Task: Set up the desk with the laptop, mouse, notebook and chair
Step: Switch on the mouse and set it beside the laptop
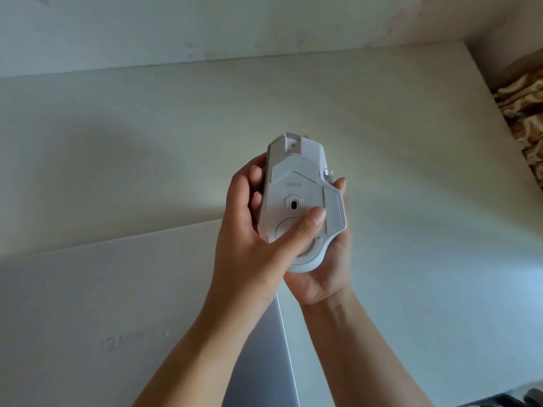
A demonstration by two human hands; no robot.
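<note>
A white computer mouse (296, 183) is held upside down above the desk, its underside with the sensor facing me. My right hand (326, 277) cradles it from below and from the right. My left hand (249, 239) grips its left side, and the thumb presses on the round cover near the rear of the underside. A closed silver laptop (117, 304) lies flat on the white desk (411, 171) at the lower left, partly hidden by my forearms. No notebook or chair is in view.
The desk runs back to a pale wall (205, 24) and ends at a right edge near a brown patterned fabric (526, 113). A dark object (505, 399) shows at the bottom right corner.
</note>
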